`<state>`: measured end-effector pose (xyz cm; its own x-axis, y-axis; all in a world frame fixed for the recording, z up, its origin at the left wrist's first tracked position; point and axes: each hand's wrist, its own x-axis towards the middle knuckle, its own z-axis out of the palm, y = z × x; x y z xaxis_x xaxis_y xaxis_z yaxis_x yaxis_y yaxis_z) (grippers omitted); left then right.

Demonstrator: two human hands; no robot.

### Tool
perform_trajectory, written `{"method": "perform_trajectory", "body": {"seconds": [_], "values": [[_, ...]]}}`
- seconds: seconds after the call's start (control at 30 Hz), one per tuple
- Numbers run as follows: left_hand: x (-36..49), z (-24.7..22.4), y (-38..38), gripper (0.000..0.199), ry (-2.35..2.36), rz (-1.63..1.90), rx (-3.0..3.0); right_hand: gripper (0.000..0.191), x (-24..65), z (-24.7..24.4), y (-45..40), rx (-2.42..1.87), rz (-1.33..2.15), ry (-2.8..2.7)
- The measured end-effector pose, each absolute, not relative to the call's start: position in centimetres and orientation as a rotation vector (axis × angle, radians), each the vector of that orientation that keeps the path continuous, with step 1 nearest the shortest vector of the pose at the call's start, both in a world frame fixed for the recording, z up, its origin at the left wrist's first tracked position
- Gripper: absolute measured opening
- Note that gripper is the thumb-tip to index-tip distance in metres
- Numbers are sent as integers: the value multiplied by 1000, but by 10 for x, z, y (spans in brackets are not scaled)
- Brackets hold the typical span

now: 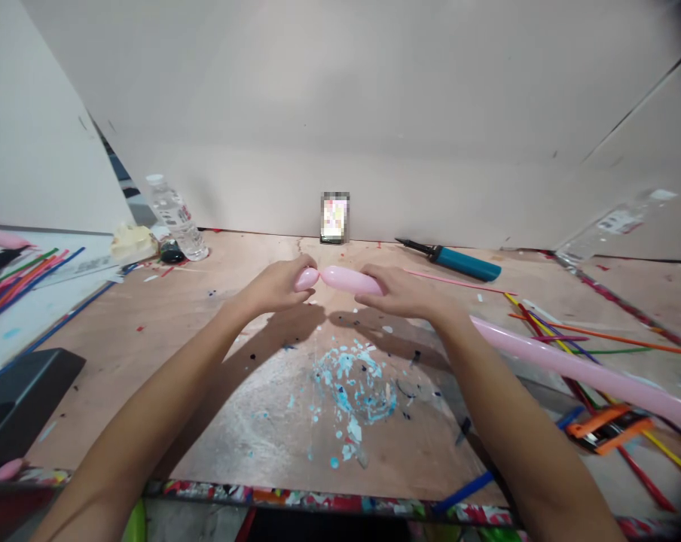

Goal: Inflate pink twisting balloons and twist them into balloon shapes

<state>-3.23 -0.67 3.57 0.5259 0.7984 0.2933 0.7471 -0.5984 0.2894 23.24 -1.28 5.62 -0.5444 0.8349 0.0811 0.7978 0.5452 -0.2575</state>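
Note:
Held between my two hands is a long pink modelling balloon (349, 279), with a narrow pinched twist near its left end. My left hand (287, 284) is closed around the short bulb left of the twist. On the other side, my right hand (400, 291) grips the longer section. From there the balloon passes behind my right forearm and stretches off to the lower right. Both hands are above the worktable (250, 421), casting shadows on it.
At the back wall stand a blurred phone (334, 217) and a blue hand pump (468, 263). Water bottles (178, 218) are at both sides. Uninflated balloons (555, 331) and an orange tool (610, 427) lie right. A dark grey box (29, 399) sits left.

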Motion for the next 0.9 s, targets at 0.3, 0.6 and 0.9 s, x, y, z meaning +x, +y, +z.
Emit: {"method": "perform_trajectory", "body": {"seconds": [0.3, 0.6, 0.9], "values": [[-30, 34, -7, 28, 1271, 508, 2838, 40, 237, 59, -15, -1383, 512, -2563], [-24, 29, -7, 47, 1428, 417, 2861, 60, 213, 46, -22, -1365, 423, -2544], [-17, 32, -10, 25, 1365, 327, 2940, 38, 213, 47, -24, -1401, 199, -2624]]}}
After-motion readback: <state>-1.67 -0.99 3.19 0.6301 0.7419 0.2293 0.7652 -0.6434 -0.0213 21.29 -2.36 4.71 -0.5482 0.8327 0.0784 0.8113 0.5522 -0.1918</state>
